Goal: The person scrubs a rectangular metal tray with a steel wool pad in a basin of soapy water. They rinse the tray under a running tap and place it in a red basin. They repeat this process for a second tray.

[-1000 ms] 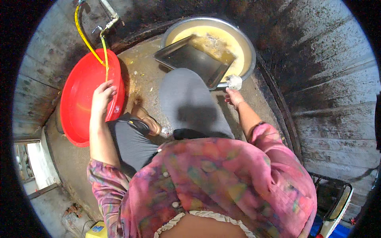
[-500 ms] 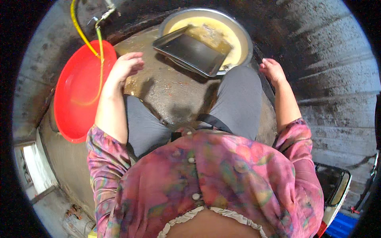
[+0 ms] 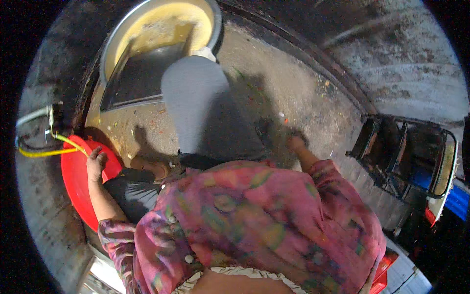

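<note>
My left hand (image 3: 97, 164) is closed around a thin yellow-green hose (image 3: 73, 143) above the red basin (image 3: 78, 193). The hose runs to a tap (image 3: 51, 122) by the wall. Over the wet floor to the right, my right hand (image 3: 296, 142) hangs low, its fingers dark and blurred, with nothing plainly held. Ahead on the left stands a wide metal basin (image 3: 108, 54) of yellowish, foamy water. A black rectangular tray (image 3: 142, 73) leans in it, partly sunk, its near edge outside the rim and partly hidden by my knee.
Past the knee, a small white thing (image 3: 204, 53) shows at the metal basin's rim. A black metal frame (image 3: 399, 152) stands by the right wall, with something blue (image 3: 455, 201) beside it. Bits of debris dot the floor (image 3: 313, 98). Stained walls close in on both sides.
My view and body have turned, so the basins sit further left. My left hand has gone from empty to closed on the hose. My right hand has dropped lower, into shadow.
</note>
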The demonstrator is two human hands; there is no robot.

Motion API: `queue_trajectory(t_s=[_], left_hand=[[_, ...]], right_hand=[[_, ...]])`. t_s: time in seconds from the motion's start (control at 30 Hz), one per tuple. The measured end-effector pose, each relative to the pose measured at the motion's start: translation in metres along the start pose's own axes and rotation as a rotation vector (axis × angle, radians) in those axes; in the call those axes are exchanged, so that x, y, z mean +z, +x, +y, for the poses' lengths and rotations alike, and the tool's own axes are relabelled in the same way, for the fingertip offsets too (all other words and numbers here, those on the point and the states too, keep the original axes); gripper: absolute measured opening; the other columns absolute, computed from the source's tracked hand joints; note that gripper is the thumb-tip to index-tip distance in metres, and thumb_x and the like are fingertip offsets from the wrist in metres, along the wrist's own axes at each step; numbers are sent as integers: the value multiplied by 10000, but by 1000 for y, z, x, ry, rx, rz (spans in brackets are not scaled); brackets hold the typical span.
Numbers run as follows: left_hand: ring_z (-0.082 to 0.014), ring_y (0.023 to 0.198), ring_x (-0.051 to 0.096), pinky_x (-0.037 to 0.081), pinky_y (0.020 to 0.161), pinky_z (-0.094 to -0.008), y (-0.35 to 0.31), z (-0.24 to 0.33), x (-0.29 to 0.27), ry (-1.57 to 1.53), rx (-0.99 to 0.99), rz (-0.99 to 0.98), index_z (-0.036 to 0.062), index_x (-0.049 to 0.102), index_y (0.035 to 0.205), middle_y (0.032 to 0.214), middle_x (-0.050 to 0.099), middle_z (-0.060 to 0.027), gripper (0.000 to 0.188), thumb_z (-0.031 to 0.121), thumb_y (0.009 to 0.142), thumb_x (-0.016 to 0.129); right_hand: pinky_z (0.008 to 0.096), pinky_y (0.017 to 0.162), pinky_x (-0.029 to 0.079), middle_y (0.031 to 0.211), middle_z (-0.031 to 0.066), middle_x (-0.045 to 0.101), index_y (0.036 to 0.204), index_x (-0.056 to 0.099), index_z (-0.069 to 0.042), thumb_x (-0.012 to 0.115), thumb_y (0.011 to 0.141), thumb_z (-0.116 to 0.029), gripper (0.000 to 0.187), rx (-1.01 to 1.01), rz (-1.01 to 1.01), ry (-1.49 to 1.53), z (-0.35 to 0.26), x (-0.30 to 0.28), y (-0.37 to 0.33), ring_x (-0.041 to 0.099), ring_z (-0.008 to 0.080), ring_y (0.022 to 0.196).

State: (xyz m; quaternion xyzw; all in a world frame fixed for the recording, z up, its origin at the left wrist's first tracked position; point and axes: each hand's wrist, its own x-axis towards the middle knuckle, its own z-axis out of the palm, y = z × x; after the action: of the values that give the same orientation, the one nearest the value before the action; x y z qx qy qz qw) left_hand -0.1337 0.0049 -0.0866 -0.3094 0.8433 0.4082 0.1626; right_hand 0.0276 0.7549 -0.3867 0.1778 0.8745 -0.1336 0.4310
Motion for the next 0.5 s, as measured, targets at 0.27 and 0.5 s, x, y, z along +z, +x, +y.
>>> queue_trajectory(t_s=[0.27,0.5], left_hand=[[-78,545,490,360,456,-203,81,0,48,125,61,-137,-14,472,1231,685,556,-15,465,87,784,556],[-203,663,585,460,562,-290,49,69,76,-111,-139,-265,23,522,1116,817,585,-87,325,218,857,498]], right_hand=[[436,840,456,1099,158,586,1326,391,-137,600,772,-302,615,-88,284,253,28,179,6,573,322,974],[397,861,429,1121,151,575,1287,413,-118,537,819,-233,497,-310,231,254,-98,7,-2,554,295,1015]])
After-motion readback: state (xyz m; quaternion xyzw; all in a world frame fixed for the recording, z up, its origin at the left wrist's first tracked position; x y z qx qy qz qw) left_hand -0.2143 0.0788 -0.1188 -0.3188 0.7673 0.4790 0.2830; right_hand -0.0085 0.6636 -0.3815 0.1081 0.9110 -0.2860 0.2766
